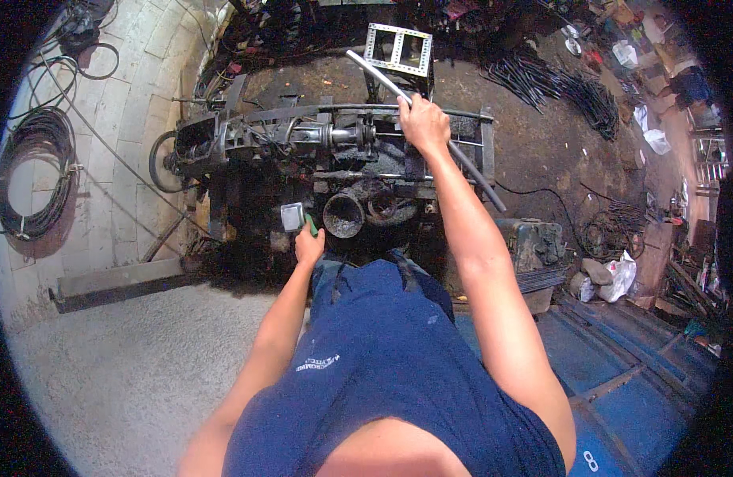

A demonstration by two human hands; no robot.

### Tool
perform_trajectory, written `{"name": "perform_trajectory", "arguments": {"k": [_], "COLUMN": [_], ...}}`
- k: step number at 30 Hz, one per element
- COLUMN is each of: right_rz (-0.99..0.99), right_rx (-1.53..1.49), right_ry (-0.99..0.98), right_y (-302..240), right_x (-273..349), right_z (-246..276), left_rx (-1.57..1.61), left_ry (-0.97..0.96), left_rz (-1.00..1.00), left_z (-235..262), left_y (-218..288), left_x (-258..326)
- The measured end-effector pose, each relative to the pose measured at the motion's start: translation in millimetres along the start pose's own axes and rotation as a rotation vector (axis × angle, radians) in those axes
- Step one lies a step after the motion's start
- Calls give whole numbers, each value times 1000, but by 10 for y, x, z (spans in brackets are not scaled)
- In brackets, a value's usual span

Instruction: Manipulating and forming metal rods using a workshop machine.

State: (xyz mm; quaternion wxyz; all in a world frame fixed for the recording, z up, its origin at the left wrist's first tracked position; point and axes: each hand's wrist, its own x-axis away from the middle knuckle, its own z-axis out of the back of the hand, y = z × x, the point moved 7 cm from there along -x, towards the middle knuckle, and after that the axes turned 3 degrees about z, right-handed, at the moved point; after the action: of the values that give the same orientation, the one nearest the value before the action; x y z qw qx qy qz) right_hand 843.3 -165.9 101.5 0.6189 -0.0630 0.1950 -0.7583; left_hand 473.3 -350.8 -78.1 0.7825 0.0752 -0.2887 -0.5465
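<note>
My right hand (424, 125) is closed round a long grey pipe (476, 176), which slants over the far side of the machine. One pipe end points up-left, close to a white perforated frame (398, 49); the other reaches down-right past my forearm. Lower and to the left, my left hand (309, 242) grips a green-handled tool with a flat, pale, squarish head (292, 216); its exact kind is unclear. Between my hands and beyond lies a dark, greasy machine (335, 137) with a shiny shaft. A round metal funnel-like opening (343, 216) sits just right of the tool.
A black cable coil (34, 175) hangs on the tiled wall at left. Bundles of dark rods (553, 87) lie on the floor at far right. A dirty box-shaped unit (533, 242) and a white bag (618, 278) stand at right, beside blue panels (621, 350).
</note>
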Motion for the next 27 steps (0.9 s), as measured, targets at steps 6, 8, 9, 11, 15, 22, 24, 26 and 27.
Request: {"name": "perform_trajectory", "arguments": {"k": [6,8,9,11,15,22,24,26,27], "right_rz": [14,17,13,10,-6,-36,-41,-47,-45], "right_rx": [9,8,-7,-23,-12,-13,-19,-23,-40], "right_ry": [41,39,16,-7,-38,-34,-51,-66,-84], "right_y": [48,53,58,39,-5,16,33,50,54], "right_x": [5,-1,-10,-10,0,-5,-5,-9,-14], "right_z": [44,42,22,15,-7,-31,1,21,15], "left_rx": [-1,-24,-24,-20,-4,5,4,-3,-2], "left_ry": [-17,-21,-20,-3,-12,-39,-45,-37,-37], "left_rz": [21,39,38,39,63,92,101,106,105], "left_z": [-29,-31,-26,-5,29,26,2,-11,-14], "left_y": [-46,-47,-40,-27,29,19,-21,-38,-40], "left_x": [-26,-26,-22,-2,25,13,5,-3,-8]}}
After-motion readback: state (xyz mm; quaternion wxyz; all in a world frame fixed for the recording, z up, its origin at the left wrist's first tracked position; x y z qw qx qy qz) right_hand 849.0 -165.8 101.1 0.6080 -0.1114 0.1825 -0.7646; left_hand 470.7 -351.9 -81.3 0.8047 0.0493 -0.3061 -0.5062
